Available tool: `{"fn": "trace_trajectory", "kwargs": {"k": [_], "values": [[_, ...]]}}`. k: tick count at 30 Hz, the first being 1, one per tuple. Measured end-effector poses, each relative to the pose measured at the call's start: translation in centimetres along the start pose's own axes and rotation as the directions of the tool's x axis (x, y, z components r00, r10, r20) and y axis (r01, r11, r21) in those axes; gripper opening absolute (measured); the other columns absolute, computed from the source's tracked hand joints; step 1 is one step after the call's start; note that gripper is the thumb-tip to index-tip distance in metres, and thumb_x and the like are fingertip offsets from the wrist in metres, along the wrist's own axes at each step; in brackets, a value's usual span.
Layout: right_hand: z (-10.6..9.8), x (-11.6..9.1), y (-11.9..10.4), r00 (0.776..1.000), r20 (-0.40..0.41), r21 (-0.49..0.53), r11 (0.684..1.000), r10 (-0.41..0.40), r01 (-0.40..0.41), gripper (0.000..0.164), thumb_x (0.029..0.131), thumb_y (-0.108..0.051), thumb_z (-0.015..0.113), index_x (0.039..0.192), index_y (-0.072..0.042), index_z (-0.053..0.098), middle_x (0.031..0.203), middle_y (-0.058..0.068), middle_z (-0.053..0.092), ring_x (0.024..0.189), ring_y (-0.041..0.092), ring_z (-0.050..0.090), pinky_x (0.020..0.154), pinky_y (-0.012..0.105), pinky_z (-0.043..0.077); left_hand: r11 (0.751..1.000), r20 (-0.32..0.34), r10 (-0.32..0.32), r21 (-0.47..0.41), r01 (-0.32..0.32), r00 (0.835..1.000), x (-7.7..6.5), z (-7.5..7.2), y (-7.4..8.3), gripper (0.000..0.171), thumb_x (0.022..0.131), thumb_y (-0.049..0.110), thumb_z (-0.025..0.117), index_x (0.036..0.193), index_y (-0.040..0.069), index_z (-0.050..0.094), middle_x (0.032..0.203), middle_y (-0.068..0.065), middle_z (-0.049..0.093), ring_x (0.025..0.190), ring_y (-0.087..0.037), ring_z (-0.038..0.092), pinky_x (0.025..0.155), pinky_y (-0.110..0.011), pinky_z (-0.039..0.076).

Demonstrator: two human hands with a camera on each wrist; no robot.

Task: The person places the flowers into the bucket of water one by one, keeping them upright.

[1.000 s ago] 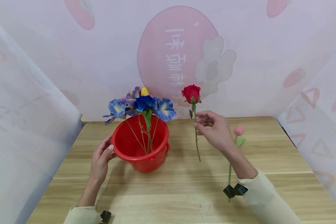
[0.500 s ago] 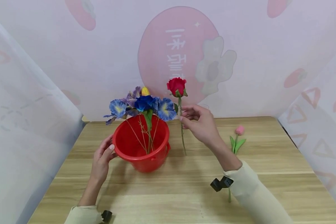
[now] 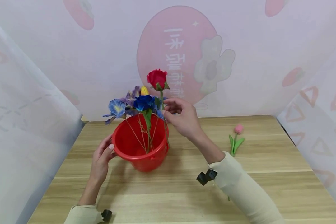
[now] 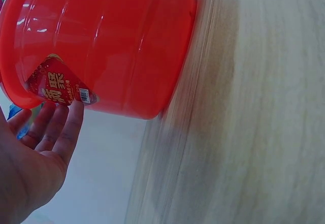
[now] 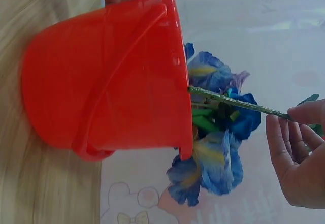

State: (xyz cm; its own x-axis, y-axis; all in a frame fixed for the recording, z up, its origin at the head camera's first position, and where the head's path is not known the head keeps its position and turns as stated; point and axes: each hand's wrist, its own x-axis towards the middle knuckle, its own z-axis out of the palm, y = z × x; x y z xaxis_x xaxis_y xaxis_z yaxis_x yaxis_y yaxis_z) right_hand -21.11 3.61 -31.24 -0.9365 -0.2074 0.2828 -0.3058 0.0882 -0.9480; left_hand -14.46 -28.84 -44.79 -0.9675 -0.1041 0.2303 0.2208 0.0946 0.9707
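My right hand (image 3: 184,120) pinches the stem of a red rose (image 3: 157,79) between thumb and fingers. The bloom points up, above the right side of a red bucket (image 3: 145,164). In the right wrist view, the rose's stem (image 5: 238,102) has its lower end by the bucket's rim. Against the bucket's left side rests my left hand (image 3: 100,165); in the left wrist view its fairly straight fingers (image 4: 71,127) touch the wall near a label (image 4: 58,84). Inside the bucket stand a blue rose (image 3: 143,103), blue and purple irises (image 3: 117,108) and a yellow flower (image 3: 144,91).
A pink tulip (image 3: 238,129) with green leaves lies on the wooden table (image 3: 145,205) at the right, its stem partly hidden by my right sleeve (image 3: 240,183). A printed pale backdrop (image 3: 106,56) hangs behind the table.
My right hand has carried the red rose leftward and upward, from beside the bucket to over its right rim. The left hand and the bucket have stayed put.
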Motion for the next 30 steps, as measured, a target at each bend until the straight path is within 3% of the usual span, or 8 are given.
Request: {"fn": "trace_trajectory", "kwargs": {"k": [7, 13, 22, 30], "values": [[1.9, 0.8, -0.2, 0.994, 0.014, -0.037, 0.993, -0.109, 0.109, 0.029, 0.099, -0.007, 0.076, 0.128, -0.005, 0.074, 0.106, 0.010, 0.074, 0.099, 0.022, 0.073, 0.090, 0.031, 0.065, 1.000, -0.007, 0.002, -0.012, -0.002, 1.000, 0.1, -0.1, -0.1, 0.047, 0.112, 0.016, 0.048, 0.158, 0.004, 0.051, 0.138, -0.001, 0.068, 0.115, -0.013, 0.071, 0.087, -0.023, 0.065], [3.9, 1.2, -0.6, 0.990, 0.032, -0.025, 0.990, -0.136, 0.137, 0.029, 0.099, -0.005, 0.075, 0.128, -0.004, 0.073, 0.107, 0.012, 0.075, 0.099, 0.022, 0.073, 0.090, 0.031, 0.065, 1.000, -0.011, -0.002, -0.005, 0.001, 1.000, 0.1, -0.3, -0.2, 0.047, 0.113, 0.017, 0.048, 0.158, 0.004, 0.051, 0.138, 0.000, 0.068, 0.115, -0.013, 0.071, 0.087, -0.022, 0.065], [7.1, 1.0, -0.1, 0.990, 0.106, -0.102, 0.989, -0.093, 0.104, 0.030, 0.102, -0.012, 0.073, 0.132, -0.009, 0.072, 0.110, 0.007, 0.077, 0.099, 0.017, 0.073, 0.078, 0.022, 0.064, 1.000, -0.006, -0.012, 0.013, 0.012, 1.000, -0.1, -0.3, 0.0, 0.048, 0.113, 0.018, 0.049, 0.158, 0.005, 0.050, 0.139, 0.000, 0.067, 0.116, -0.012, 0.070, 0.087, -0.022, 0.064], [8.9, 0.8, 1.3, 0.986, 0.165, -0.144, 0.988, -0.033, 0.057, 0.026, 0.102, -0.012, 0.073, 0.129, -0.012, 0.073, 0.109, 0.003, 0.076, 0.098, 0.011, 0.071, 0.080, 0.019, 0.062, 1.000, -0.005, -0.018, 0.000, 0.018, 1.000, 0.0, -0.2, 0.0, 0.048, 0.112, 0.018, 0.049, 0.158, 0.004, 0.050, 0.139, 0.001, 0.067, 0.116, -0.013, 0.070, 0.087, -0.022, 0.065]]}}
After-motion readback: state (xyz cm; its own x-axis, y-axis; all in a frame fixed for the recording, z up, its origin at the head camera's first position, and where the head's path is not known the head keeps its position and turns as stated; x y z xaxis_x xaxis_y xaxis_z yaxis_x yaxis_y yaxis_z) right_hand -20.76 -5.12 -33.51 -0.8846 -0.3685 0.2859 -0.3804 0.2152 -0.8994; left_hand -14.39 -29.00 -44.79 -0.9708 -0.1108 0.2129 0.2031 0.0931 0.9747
